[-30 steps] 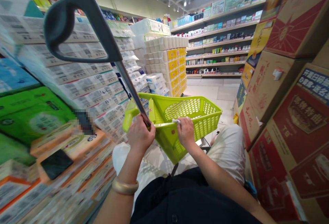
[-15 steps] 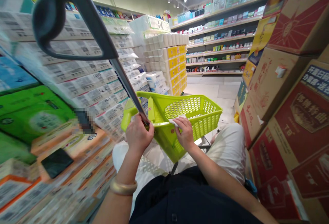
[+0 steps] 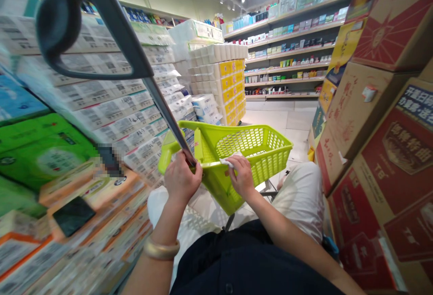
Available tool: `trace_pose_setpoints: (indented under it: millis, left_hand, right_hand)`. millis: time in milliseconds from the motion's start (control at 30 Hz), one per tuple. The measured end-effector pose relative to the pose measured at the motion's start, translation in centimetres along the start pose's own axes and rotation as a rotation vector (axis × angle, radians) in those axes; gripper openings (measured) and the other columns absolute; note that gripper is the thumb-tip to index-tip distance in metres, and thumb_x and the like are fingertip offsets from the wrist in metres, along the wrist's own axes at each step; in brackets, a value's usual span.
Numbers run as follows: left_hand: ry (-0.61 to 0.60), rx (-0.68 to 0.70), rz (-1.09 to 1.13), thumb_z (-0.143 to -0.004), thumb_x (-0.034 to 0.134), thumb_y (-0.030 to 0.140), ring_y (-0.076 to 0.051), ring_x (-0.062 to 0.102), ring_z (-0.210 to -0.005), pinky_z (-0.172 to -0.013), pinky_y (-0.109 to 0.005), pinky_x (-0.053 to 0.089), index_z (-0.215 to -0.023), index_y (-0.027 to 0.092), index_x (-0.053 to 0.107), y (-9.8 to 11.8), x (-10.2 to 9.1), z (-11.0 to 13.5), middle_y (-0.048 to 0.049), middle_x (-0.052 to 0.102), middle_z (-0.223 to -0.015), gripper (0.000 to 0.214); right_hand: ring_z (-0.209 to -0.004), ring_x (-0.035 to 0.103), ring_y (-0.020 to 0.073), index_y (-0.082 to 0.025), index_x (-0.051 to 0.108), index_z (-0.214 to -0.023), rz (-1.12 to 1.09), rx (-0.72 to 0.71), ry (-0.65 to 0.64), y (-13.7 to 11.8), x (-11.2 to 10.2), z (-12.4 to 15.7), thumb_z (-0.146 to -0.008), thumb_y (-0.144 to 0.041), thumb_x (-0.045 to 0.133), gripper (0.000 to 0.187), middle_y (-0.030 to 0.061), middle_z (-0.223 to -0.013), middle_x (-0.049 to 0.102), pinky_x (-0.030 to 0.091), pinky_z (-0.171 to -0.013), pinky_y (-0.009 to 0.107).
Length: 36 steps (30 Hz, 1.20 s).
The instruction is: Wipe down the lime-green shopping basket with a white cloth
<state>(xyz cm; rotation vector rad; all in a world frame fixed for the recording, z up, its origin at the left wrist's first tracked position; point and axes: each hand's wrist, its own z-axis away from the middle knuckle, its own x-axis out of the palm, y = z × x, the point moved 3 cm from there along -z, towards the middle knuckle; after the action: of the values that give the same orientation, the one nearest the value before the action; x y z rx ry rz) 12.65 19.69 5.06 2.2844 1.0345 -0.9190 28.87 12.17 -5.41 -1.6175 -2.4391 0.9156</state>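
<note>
Two bare hands, both busy at a lime-green basket, which sits right in front of the torso, btwn the knees, long side running off to the R. L hand is closed round the low end of a metal pole, at the basket's near L corner; the pole slants up-L to a dark grey loop handle. Can't tell if pole & basket are joined. R hand has its fingers bent over the near rim w/ a white wad under the fingertips, pressed to the rim; cloth or tissue, can't say.

Why so: L grip prob. steadies pole + basket so R can bear down on the rim w/o the lot shifting; knees either side prob. help keep it close. Wad likely kept thin & flat under the fingers for even contact.

Pose: both forearms angle in fr. the body. L wrist roughly straight, thumb along the pole, gold-coloured bangle well below the wrist. R forearm comes in fr. lower R, palm down, knuckles up. Hands apart, near the same height.

Around: paper packs stacked at L, dark phone-like slab on an orange pack, cartons at R.
</note>
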Motion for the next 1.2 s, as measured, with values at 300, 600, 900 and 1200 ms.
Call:
trace_pose_setpoints:
  millis: [300,600,900,1200]
  left_hand:
    - [0.002,0.008,-0.007,-0.077,0.053,0.04,-0.029,0.066,-0.077,-0.074,-0.039,0.049,-0.096,0.019,0.049,-0.3,0.2,-0.2,-0.0076,0.067,-0.079,0.027]
    - [0.073,-0.015,0.137,-0.075,0.056,0.036,-0.028,0.065,-0.089,-0.083,-0.042,0.05,-0.125,0.014,0.042,-1.6,-0.4,-0.4,-0.0093,0.066,-0.094,0.057]
    - [0.265,0.148,0.161,-0.078,0.053,0.019,-0.033,0.036,-0.136,-0.107,-0.05,0.037,-0.131,0.018,0.043,1.0,-0.8,1.9,-0.0193,0.034,-0.14,0.055]
    - [-0.044,0.427,0.172,-0.079,0.042,0.009,-0.027,0.046,-0.129,-0.107,-0.043,0.036,-0.138,0.01,0.038,4.1,3.1,3.5,-0.0187,0.051,-0.134,0.059]
  right_hand:
    - [-0.114,0.054,0.0199,-0.022,0.063,-0.109,-0.1,-0.13,-0.097,-5.4,2.2,-1.1,-0.089,-0.017,0.049,0.025,0.0063,-0.117,0.065,0.04,-0.102,0.037]
    - [-0.102,0.054,0.024,-0.019,0.063,-0.099,0.19,0.194,0.009,2.1,-0.6,-0.2,-0.086,-0.016,0.049,0.019,0.0076,-0.099,0.065,0.036,-0.1,0.042]
    - [-0.115,0.055,0.0198,-0.025,0.064,-0.114,-0.103,-0.135,-0.072,-3.7,2.5,-0.1,-0.087,-0.015,0.051,0.031,0.0061,-0.117,0.063,0.042,-0.104,0.039]
    - [-0.109,0.057,0.0209,-0.024,0.071,-0.105,-0.049,-0.173,0.088,-2.4,1.6,1.4,-0.09,-0.019,0.054,0.022,0.0079,-0.11,0.066,0.049,-0.097,0.038]
